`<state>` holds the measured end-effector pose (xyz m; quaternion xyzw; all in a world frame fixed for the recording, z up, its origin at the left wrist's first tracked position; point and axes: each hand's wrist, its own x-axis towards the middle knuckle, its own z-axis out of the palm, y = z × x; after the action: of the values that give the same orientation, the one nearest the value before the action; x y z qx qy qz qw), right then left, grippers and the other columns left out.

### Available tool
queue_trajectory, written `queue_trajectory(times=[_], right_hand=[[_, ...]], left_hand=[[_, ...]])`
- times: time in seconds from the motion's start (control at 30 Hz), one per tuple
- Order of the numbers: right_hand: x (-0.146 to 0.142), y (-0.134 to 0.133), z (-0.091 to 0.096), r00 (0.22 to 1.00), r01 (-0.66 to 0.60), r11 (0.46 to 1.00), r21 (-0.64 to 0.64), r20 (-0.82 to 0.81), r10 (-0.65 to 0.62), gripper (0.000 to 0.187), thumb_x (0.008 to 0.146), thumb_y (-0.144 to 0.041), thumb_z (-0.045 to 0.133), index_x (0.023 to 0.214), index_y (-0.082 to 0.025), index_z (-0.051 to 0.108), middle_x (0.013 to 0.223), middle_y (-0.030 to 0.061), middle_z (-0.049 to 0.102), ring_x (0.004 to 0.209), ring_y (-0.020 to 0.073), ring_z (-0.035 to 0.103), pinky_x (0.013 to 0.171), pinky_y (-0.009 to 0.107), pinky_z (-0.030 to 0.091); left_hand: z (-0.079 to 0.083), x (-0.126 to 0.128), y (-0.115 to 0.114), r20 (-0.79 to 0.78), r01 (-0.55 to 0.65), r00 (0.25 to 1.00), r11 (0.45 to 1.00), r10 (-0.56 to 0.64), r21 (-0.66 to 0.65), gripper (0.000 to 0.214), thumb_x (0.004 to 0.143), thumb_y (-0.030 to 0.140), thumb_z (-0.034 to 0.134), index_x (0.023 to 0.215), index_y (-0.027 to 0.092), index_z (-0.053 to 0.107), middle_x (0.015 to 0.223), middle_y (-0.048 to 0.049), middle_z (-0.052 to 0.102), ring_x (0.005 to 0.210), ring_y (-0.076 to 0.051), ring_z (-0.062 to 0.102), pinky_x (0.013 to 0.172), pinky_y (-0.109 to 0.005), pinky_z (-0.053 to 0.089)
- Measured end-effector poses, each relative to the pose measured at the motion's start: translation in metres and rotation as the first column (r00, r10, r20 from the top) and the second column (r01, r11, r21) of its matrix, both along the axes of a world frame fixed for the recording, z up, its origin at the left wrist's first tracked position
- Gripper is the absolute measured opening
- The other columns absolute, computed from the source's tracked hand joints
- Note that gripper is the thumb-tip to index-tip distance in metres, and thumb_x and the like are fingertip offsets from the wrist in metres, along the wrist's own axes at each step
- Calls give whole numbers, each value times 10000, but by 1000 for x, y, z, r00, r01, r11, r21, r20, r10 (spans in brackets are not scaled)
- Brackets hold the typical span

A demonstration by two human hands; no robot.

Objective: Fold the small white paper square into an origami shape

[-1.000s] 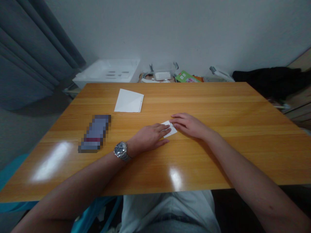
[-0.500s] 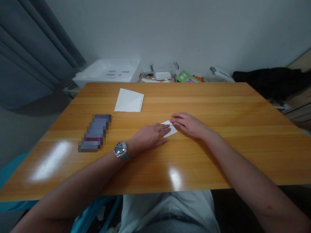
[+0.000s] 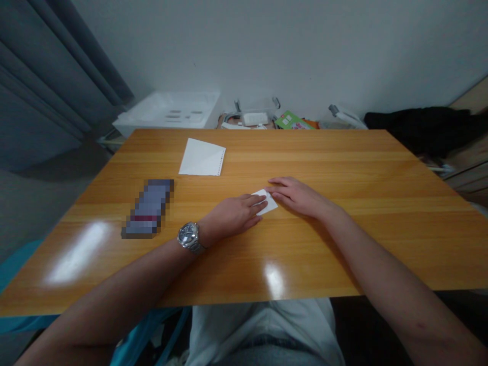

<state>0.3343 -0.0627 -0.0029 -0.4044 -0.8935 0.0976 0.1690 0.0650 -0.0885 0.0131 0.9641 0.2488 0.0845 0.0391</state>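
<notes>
A small folded white paper (image 3: 268, 202) lies near the middle of the wooden table (image 3: 343, 168). My left hand (image 3: 232, 216), with a metal wristwatch (image 3: 189, 236) on the wrist, lies flat with its fingers stretched onto the paper's left side. My right hand (image 3: 299, 196) rests flat with its fingers pressing the paper's right edge. Both hands cover part of the paper. A larger folded white sheet (image 3: 202, 157) with a perforated edge lies farther back on the left.
A blurred dark rectangular object (image 3: 148, 208) lies on the table to the left. Behind the table are a white plastic bin (image 3: 168, 113), a clear box, a green booklet (image 3: 292, 121) and dark cloth (image 3: 419, 127) on the right. A grey curtain hangs at far left.
</notes>
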Motion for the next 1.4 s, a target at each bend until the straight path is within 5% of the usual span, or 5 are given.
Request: queue_trajectory(times=[1.17,1.4], right_hand=[[-8,-6,7,995,-67,997,40,73,64,392,1061,-302,440,1390,-229,639,1488,116,581,1356,275,552,1136,514,434],[-11,-8,8,996,-49,997,54,77,44,381,1056,-306,453,1379,-245,647,1464,106,606,1327,273,572,1113,504,452]], left_hand=[[-3,-5,5,16,-7,1000,998,8,-66,531,1066,434,420,1514,150,454,1571,-127,464,1419,-254,487,1180,-393,415],[-2,-10,12,101,11,995,990,4,-140,451,1040,202,414,1483,177,498,1535,-115,517,1389,-199,528,1184,-378,421]])
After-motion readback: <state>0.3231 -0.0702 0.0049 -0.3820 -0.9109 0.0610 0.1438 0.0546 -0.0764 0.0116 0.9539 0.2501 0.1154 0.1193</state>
